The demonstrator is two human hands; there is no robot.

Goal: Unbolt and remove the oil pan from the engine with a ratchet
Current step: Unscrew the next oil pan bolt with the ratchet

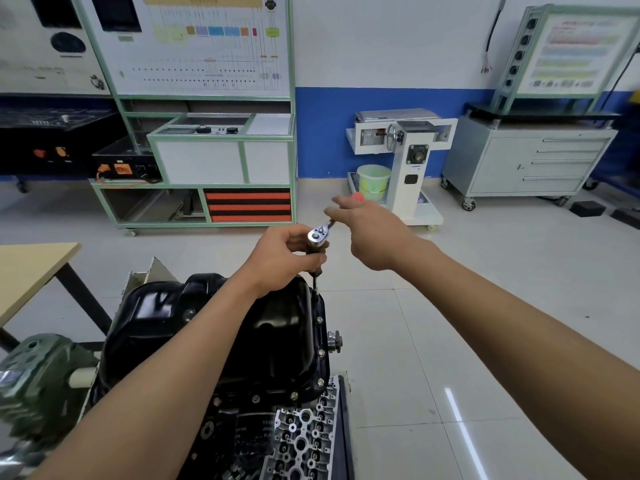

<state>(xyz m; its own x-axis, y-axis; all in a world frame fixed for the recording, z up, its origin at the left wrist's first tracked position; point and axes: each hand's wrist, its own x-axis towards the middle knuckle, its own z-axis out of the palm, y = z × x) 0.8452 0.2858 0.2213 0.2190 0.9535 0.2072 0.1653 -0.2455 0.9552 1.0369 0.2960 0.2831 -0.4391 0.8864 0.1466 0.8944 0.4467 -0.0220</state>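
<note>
The black oil pan [277,341] sits bolted on top of the upturned engine [298,431] at lower centre. Several bolts line its right and near flange. A chrome ratchet [319,233] stands over the pan's far right corner, with a dark extension [316,277] running down to the flange. My left hand [280,259] pinches the extension just under the ratchet head. My right hand [367,226] grips the ratchet's handle, whose red end [356,196] shows past my fingers.
A wooden table [31,271] stands at the left. A green gearbox [38,382] sits at the lower left beside the engine. A training bench [214,161], a white machine stand [408,161], a green bucket [373,181] and a grey drawer cabinet [526,161] line the far wall.
</note>
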